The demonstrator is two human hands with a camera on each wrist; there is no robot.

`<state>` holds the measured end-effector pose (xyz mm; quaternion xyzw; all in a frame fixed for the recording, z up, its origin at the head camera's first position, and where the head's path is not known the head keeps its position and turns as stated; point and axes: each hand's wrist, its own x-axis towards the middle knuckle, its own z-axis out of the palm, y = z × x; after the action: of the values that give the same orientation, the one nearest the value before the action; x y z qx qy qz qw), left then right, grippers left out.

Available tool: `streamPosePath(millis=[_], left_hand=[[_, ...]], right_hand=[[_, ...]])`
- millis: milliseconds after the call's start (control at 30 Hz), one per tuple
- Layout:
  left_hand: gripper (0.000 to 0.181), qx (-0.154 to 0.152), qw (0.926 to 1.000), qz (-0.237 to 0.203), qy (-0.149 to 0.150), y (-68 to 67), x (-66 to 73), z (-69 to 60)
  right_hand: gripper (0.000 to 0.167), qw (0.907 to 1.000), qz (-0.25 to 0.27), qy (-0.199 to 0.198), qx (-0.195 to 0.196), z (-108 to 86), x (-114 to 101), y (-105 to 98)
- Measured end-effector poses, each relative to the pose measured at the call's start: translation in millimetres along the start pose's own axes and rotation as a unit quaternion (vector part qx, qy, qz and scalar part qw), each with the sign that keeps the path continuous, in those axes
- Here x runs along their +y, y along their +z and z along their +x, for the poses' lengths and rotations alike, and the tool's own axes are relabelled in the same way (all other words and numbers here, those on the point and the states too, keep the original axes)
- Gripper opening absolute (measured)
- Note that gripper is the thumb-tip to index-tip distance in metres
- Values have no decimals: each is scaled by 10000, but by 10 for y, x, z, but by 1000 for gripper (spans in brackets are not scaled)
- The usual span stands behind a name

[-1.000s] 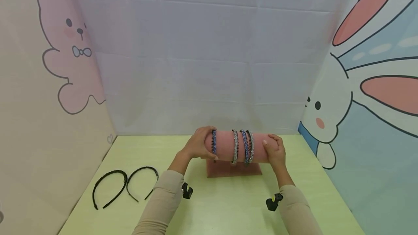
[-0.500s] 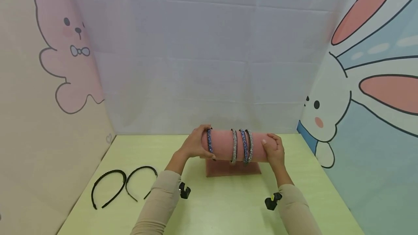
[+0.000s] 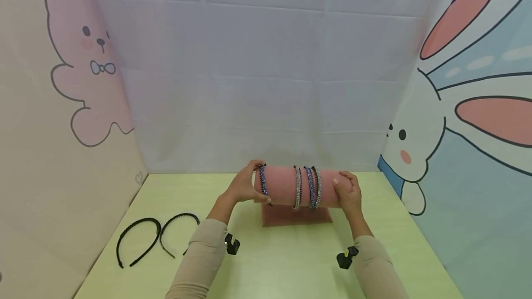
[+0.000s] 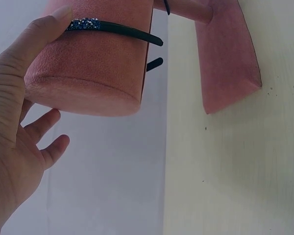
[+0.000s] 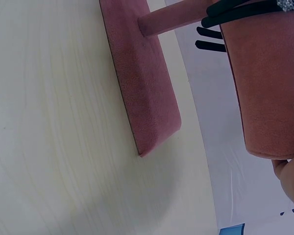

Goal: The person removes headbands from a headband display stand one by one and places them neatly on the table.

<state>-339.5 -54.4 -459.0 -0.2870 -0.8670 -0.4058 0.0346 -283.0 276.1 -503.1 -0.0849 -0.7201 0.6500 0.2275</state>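
A pink velvet headband display stand point(image 3: 284, 186) has a horizontal roll raised over a flat base point(image 3: 291, 216). My left hand point(image 3: 242, 188) holds a blue glitter headband point(image 3: 263, 181) at the roll's left end; in the left wrist view the thumb touches its glitter point(image 4: 85, 23), and some fingers are hidden behind the roll. My right hand point(image 3: 350, 194) grips the roll's right end, thumb on the front. Between the hands, a silver headband point(image 3: 298, 188), a second blue headband point(image 3: 310, 188) and another silver headband point(image 3: 318, 188) sit round the roll.
Two dark headbands lie on the pale table at the left, the nearer-left one point(image 3: 143, 219) beside the other point(image 3: 183, 214), which my left sleeve point(image 3: 199, 253) partly covers. A white cloth backdrop point(image 3: 257, 105) stands behind, with printed rabbit panels at both sides.
My left hand has moved left, sliding the blue headband along the roll to its left end. The right hand keeps its grip, and the other headbands stay in place.
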Motion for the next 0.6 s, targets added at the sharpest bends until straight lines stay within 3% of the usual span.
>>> streamPosePath(millis=[333,500,600], left_hand=[[104,37,9996,-193,-184,-73,-52,-53],[106,148,9994,-234,-202,-90,-80,-98],[108,254,9990,-274,-245,-90,-126,-133]], right_hand=[[38,9997,-131,-194,-54,-161,-342,68],[39,9998,-66,-166,-47,-48,-138,32],[39,10000,-1,-62,-60,-31,-133,27]])
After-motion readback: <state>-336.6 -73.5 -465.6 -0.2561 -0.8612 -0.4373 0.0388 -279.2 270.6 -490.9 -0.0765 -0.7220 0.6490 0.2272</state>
